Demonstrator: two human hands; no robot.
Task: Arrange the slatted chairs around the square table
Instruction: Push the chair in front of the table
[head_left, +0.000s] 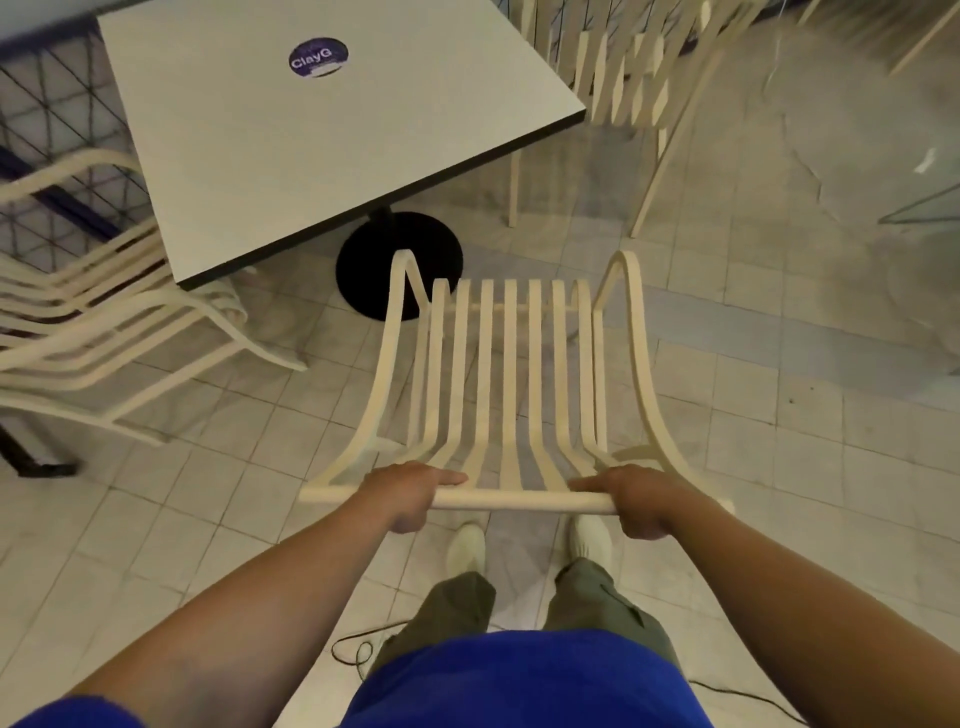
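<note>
A cream slatted chair (506, 374) stands in front of me, its seat facing the square white table (322, 140). My left hand (410, 493) grips the left part of the chair's top rail. My right hand (636, 499) grips the right part of the same rail. The chair's front edge is close to the table's black round base (363, 265). A second slatted chair (104, 322) sits at the table's left side, partly under its corner. A third slatted chair (634, 78) stands at the table's right side, blurred.
A dark metal grid fence (57, 119) runs behind the left chair. The floor is pale tile (779, 415). A thin black cable (358, 649) lies on the tiles near my feet. A glass edge (924, 208) shows at the far right.
</note>
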